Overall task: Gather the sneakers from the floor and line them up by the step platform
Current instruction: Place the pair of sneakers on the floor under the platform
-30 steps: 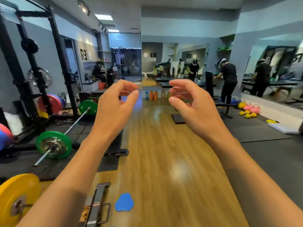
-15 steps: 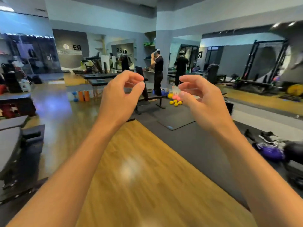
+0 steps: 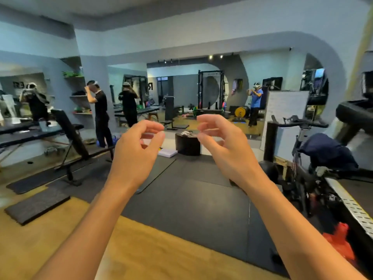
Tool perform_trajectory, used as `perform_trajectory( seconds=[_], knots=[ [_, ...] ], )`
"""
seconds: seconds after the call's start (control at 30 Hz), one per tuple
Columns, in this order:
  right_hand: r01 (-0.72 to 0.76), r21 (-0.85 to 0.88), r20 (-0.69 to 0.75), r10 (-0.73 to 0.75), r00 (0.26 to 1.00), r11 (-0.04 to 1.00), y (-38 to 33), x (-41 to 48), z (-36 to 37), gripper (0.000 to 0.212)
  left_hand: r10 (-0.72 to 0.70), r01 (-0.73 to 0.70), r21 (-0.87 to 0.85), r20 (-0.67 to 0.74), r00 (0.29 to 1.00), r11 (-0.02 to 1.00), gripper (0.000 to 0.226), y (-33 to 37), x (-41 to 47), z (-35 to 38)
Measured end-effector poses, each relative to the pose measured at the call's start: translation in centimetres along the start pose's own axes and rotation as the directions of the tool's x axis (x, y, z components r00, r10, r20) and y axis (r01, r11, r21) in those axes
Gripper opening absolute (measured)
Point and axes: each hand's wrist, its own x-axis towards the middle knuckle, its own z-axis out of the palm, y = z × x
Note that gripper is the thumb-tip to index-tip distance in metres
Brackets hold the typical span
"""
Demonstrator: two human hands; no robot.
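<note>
Hovering side by side above the dark floor mats (image 3: pixel 181 199), the left grip (image 3: pixel 135 156) and right grip (image 3: pixel 228 152) are loosely curled and released, grasping nothing. At twelve o'clock beyond them, a black stool (image 3: pixel 187 146) carries a pale bundle (image 3: pixel 186 133), too blurred to call sneakers.

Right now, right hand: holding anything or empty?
Empty. The right hand is up over the black mat, its fingers loosely curled with a clear gap to the thumb and nothing between them.
</note>
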Motion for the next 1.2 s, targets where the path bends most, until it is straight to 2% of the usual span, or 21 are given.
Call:
perform_trajectory(
  seconds=[0.33,0.63,0.83,0.93,1.2],
  knots=[
    [-0.054,-0.126,-0.054,0.047,0.997,0.991,15.0,15.5,1.9,0.031,0.028,-0.026,-0.045,0.059,0.998,0.999,0.010,-11.7,16.1,11.9],
    [-0.114,-0.258,-0.121,0.085,0.989,0.959,29.8,27.8,4.8,0.030,0.060,-0.039,-0.147,0.141,0.988,0.988,0.010,-26.8,29.3,22.6],
    [-0.244,-0.322,-0.177,0.196,0.965,0.915,39.0,35.7,5.5,0.032,0.084,-0.030,-0.201,0.264,0.961,0.979,0.010,-34.3,38.2,32.1],
    [-0.293,-0.348,-0.213,0.230,0.950,0.890,44.3,39.4,5.3,0.032,0.060,0.028,-0.261,0.324,0.944,0.965,0.011,-38.0,41.9,37.6],
    [-0.371,-0.333,-0.255,0.296,0.920,0.867,61.1,49.0,3.1,0.033,0.074,0.041,-0.276,0.391,0.917,0.960,0.010,-47.0,51.5,52.7]
  ],
)
